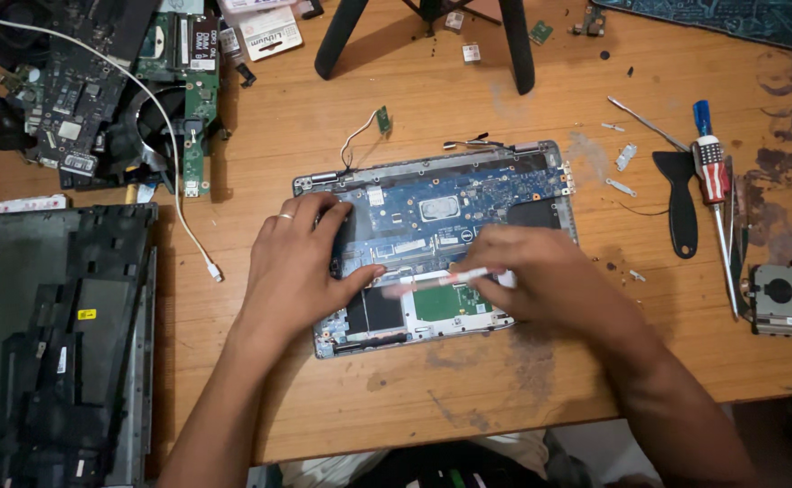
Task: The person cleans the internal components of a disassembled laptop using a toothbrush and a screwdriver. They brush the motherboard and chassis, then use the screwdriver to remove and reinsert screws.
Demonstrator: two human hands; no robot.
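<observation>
Both forearms enter from the lower edge of the head view and meet over an opened laptop chassis (540,181) lying on the wooden table (342,398). Its grey metal frame is a rounded rectangle whose long axis runs left to right, slightly raised at the right end. Inside it a blue motherboard (468,194) with a shiny square metal plate fills the far half, and a green board in a white frame sits near the front edge.

On the left part of the chassis rests the left hand (296,267), with a ring on one finger; its fingers are spread and relaxed, pressing on the parts and grasping nothing. Over the middle sits the right hand (540,276), whose fingers are closed around a thin white tool (450,276). This tool is blurred, lies almost horizontal and points to the left, toward the left thumb.

At the left lies a dark plastic laptop cover (52,343). Farther away are other circuit boards (79,99) with a black fan, and a white cable (179,190) runs across them. At the right lie a screwdriver (712,172) with a striped handle, a black plastic spatula (680,203) and a small grey cooling fan (780,298). Small metal brackets and screws are scattered near them.
</observation>
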